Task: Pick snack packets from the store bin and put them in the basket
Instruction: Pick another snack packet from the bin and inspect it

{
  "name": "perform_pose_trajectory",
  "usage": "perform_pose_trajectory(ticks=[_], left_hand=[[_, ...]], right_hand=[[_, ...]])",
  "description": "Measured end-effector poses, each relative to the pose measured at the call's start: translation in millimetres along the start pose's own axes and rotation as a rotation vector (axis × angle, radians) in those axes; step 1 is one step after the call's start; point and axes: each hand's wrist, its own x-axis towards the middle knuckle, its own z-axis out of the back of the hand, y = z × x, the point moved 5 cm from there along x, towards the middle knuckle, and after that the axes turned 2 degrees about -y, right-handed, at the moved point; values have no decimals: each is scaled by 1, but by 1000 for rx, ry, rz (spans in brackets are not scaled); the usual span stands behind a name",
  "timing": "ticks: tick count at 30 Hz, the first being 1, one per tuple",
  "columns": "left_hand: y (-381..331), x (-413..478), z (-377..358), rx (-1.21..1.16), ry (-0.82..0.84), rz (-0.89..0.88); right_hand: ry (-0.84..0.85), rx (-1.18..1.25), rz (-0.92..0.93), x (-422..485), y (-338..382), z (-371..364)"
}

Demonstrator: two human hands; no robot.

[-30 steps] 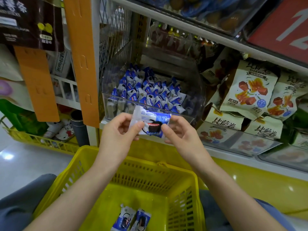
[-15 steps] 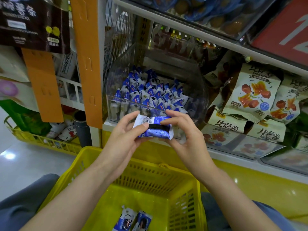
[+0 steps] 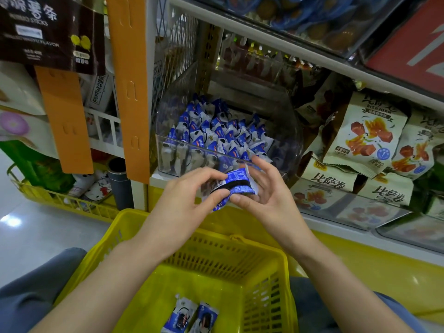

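One blue snack packet (image 3: pixel 236 181) sits between both hands, at 6 o'clock from the clear bin (image 3: pixel 286 140) and above the far rim of the yellow basket (image 3: pixel 115 236). The left hand (image 3: pixel 182 195) pinches its barcode end with thumb and curled fingers. The right hand (image 3: pixel 266 195) pins the other end, thumb against half-spread fingers. The packet's long axis runs 9 to 3 o'clock, and it seems to be crumpled. Two packets (image 3: pixel 189 316) lie in the basket.

Both forearms reach fwd, wrists near each other. Left grip (image 3: pixel 185 199) pinches packet (image 3: pixel 236 180) btwn thumb & curled fingers. Right grip (image 3: pixel 269 199) holds its other end, thumb under, fingers half-spread behind.
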Motion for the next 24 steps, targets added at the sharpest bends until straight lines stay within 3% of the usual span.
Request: perform_pose_trajectory(ticks=[6, 13, 17, 21, 24], left_hand=[[3, -2, 2, 26, -76, 25], [3, 4, -4, -180, -140, 170], [-8, 28, 11, 88, -112, -28], [4, 61, 28, 432, -47, -113], [20, 72, 26, 636, 57, -150]], right_hand=[[-13, 39, -73, 2, -6, -6], [37, -7, -71, 7, 1, -12], [-95, -75, -9, 28, 26, 1], [-304, -265, 45, 84, 47, 27], [-371, -439, -1, 142, 45, 43]])
